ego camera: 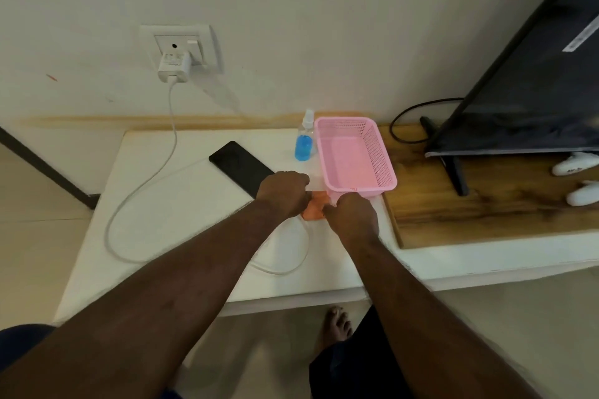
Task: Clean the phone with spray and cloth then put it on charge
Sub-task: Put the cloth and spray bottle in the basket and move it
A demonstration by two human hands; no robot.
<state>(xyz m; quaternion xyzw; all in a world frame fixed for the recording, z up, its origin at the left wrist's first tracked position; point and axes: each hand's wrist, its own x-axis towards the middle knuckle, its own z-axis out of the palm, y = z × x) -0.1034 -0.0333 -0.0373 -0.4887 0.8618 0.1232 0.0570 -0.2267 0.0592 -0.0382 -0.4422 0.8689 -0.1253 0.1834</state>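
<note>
The white table top (pixel 181 210) has much free surface at its left and near side, where only the white charging cable (pixel 142 185) lies in a wide loop. Its right edge meets a brown wooden board (pixel 479 204), and the far edge runs along the cream wall (pixel 291 10). The cable goes up to a white charger plug (pixel 174 67) in the wall socket. Near the right edge stands an empty pink plastic basket (pixel 379 152), and touching or just beside its far left corner stands a clear spray bottle with blue liquid (pixel 305 139).

The black flat phone (pixel 241 167) lies on the table with the dark glass up, turned diagonally, left of the bottle.

Both hands are closed on a small orange cloth (pixel 313 209) between them, just in front of the basket. The left hand (pixel 285 193) covers the near corner of the phone; the right hand (pixel 353 215) grips the right side of the cloth.
</note>
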